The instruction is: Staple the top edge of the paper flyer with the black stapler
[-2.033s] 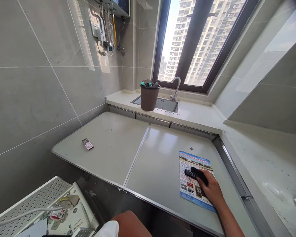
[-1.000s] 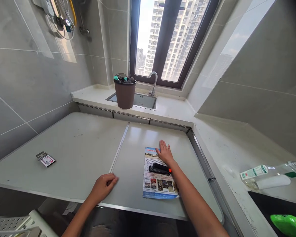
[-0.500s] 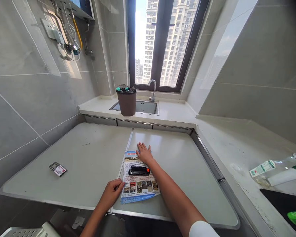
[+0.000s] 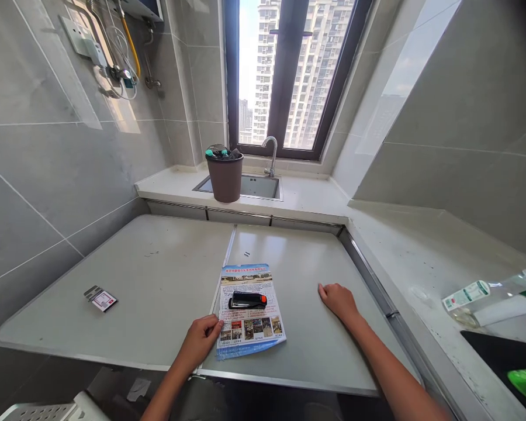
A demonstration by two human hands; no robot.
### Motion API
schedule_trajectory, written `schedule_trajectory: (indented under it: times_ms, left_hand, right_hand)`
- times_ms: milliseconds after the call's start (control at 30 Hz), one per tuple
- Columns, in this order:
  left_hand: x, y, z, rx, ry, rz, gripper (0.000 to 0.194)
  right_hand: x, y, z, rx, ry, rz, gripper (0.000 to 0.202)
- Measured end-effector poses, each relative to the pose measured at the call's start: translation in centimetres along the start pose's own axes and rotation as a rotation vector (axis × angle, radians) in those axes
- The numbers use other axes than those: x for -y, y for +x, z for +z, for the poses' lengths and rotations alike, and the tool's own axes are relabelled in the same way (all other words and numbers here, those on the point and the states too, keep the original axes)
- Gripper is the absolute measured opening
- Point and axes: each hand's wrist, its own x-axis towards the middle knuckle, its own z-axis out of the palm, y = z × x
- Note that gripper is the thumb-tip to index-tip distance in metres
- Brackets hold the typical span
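Observation:
A printed leaflet with blue borders and small photos lies flat on the folding table, its lower edge slightly lifted. Across its middle rests a black stapler with an orange end. My left hand is closed at the leaflet's left edge, its fingertips pinching that edge. To the right of the leaflet, my right hand rests on the tabletop with fingers curled in; nothing shows in it. Just beyond the leaflet's top edge lie small metal pieces, perhaps staples.
A small packaged card lies on the left half of the table. Behind stands a brown bin by the sink and tap. A clear plastic bottle lies on the right counter. Wall pipes hang at upper left.
My right hand has lifted off the leaflet's top and moved right to the bare tabletop, its fingers now curled. The small metal pieces have come into view. My left hand stays put.

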Motion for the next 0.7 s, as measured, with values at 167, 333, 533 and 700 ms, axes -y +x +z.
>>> schedule_trajectory:
  times_ms: [167, 333, 533, 700]
  left_hand:
    - [0.0, 0.2, 0.1, -0.02, 0.02, 0.006, 0.058]
    - [-0.4, 0.2, 0.0, -0.172, 0.026, 0.044, 0.029]
    - [0.1, -0.1, 0.7, -0.187, 0.157, 0.116, 0.03]
    - [-0.5, -0.2, 1.2, -0.229, 0.168, 0.11, 0.029]
  right_hand:
    - [-4.3, -2.7, 0.9, -0.032, -0.023, 0.096, 0.06]
    - [-3.9, -2.6, 1.0, -0.02, -0.014, 0.144, 0.059]
    - [-4.5, -2.8, 0.7, 0.036, -0.018, 0.148, 0.06]
    - [-5.2, -2.5, 0.7, 0.075, -0.029, 0.142, 0.061]
